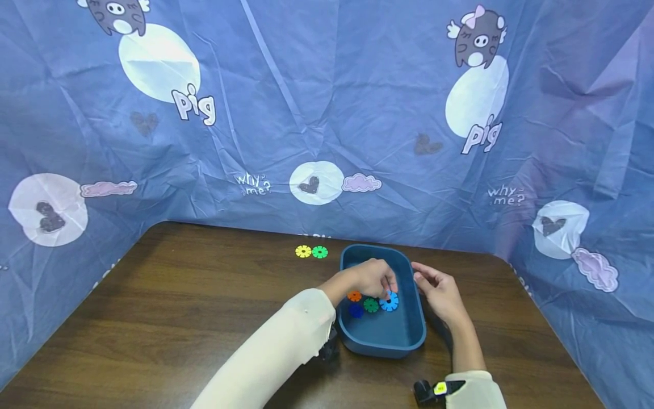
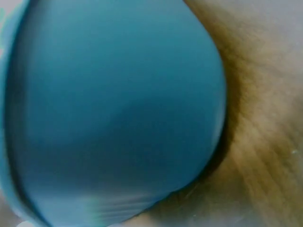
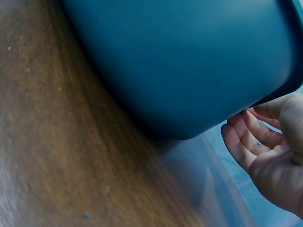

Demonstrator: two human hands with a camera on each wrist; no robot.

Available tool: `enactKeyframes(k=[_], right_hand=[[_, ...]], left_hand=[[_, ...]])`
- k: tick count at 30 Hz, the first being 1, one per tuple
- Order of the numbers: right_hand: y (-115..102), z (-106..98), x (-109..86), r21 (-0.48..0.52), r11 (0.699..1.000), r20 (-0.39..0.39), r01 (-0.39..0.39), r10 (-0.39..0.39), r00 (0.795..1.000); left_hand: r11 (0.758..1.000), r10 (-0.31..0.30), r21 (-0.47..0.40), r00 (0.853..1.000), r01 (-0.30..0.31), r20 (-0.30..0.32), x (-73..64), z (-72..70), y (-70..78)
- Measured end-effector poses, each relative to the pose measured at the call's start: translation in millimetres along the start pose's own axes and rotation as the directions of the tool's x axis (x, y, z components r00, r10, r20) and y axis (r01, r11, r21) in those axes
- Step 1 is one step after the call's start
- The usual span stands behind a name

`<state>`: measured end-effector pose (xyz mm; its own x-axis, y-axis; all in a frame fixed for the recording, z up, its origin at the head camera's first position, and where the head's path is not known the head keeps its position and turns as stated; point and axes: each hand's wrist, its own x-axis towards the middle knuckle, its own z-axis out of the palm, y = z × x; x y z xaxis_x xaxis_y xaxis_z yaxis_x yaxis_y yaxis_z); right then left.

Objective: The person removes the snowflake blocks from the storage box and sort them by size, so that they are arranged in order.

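Note:
My left hand (image 1: 375,278) reaches over the left rim into a dark blue-teal plastic bin (image 1: 380,336), and its fingertips pinch a light blue flower-shaped plastic disc (image 1: 389,301). Below and left of those fingers, an orange disc (image 1: 355,296), a dark green disc (image 1: 371,305) and a dark blue disc (image 1: 356,310) are inside the bin. At the bin's right side is my right hand (image 1: 443,292), its fingertips at the outer wall close to the rim. The right wrist view shows that hand (image 3: 272,156) with loosely bent fingers beside the bin wall (image 3: 189,61).
A yellow disc (image 1: 303,251) and a bright green disc (image 1: 319,252) lie side by side on the brown wooden table (image 1: 204,289), beyond the bin's left side. Behind the table hangs a blue printed cloth (image 1: 286,113). In the left wrist view, the bin wall (image 2: 118,94) fills most of the picture.

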<state>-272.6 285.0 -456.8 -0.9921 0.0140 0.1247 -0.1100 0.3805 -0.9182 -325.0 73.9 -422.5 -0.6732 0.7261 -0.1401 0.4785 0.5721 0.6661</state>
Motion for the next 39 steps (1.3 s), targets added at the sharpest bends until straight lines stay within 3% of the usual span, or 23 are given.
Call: enactKeyframes(k=[8, 16, 27, 39], right_hand=[[0, 0, 0.5, 0.014, 1.000, -0.001, -0.003, 0.003, 1.000], [-2, -1, 0.4, 0.025, 1.000, -0.008, -0.011, 0.011, 1.000], [-2, 0, 1.3, 0.007, 1.000, -0.015, -0.015, 0.015, 1.000], [0, 0, 1.1, -0.021, 0.999, -0.018, -0.036, 0.035, 0.999]], left_hand=[[0.998, 0.018, -0.061, 1.000, -0.019, -0.019, -3.9, -13.7, 2.5], [0.995, 0.059, -0.074, 0.995, -0.065, -0.080, -17.7, -34.5, -1.5], [0.990, 0.017, -0.133, 0.984, -0.041, -0.175, -40.9, -67.0, -18.6], [0.991, -0.035, -0.136, 0.971, 0.003, -0.235, -66.9, -91.2, -52.2]])
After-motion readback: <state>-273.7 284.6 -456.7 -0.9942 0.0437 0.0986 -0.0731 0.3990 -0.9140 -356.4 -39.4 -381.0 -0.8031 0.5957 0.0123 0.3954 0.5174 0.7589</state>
